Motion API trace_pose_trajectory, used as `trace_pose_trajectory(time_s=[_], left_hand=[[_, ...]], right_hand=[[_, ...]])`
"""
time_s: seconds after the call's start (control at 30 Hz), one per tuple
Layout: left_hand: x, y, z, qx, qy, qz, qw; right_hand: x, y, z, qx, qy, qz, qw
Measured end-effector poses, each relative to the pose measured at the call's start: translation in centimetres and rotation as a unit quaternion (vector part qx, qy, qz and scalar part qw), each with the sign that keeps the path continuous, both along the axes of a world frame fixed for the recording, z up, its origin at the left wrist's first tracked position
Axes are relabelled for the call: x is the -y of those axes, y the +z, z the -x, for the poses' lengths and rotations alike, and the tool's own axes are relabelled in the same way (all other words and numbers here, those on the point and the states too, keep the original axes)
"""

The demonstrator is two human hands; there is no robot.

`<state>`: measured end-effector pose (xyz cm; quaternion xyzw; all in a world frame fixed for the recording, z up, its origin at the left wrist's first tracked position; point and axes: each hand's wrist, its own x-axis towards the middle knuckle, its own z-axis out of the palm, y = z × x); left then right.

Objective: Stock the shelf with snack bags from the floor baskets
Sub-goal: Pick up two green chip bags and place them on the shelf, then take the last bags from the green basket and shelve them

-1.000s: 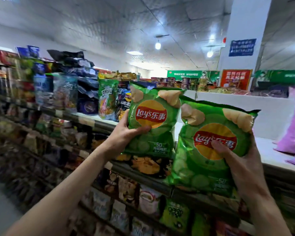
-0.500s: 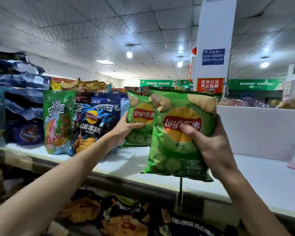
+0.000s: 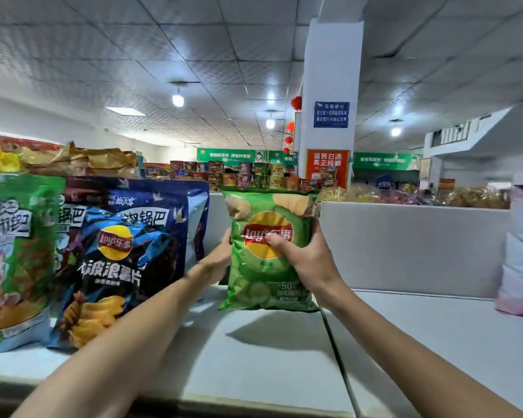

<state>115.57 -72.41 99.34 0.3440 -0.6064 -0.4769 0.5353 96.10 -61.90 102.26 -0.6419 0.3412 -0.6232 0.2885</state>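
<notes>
Curled right fingers (image 3: pixel 314 236) grip green bag (image 3: pixel 263 285)

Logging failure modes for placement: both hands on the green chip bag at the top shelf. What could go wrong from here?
1. The green Lay's bag is upright with bare shelf to its right; when the right hand lets go, it may tip that way.
2. The left hand is wedged between it and the blue Lay's bag; pulling out could knock the blue bag over.
</notes>
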Motion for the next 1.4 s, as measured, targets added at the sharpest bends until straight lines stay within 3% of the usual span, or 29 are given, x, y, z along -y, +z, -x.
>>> trace_pose_trajectory(time_s=[0.47, 0.8, 1.23, 1.4], left_hand=[[1.2, -1.5, 0.3, -0.064, 0.047, -0.078, 0.994], [-0.7, -0.8, 0.7, -0.087, 0.123, -0.137, 0.979], [-2.9, -0.2, 1.6, -0.081, 0.195, -0.076, 0.975], [-7.7, 1.6, 3.2, -0.075, 0.229, -0.055, 0.969]], right_hand=[[5.3, -3.3, -1.1, 0.023, 0.004, -0.111, 0.994], [5.3, -3.3, -2.1, -0.027, 0.005, -0.106, 0.994], [3.6, -2.7, -2.1, -0.048, -0.029, -0.129, 0.99], [2.7, -1.8, -1.5, -0.049, -0.054, -0.133, 0.988]])
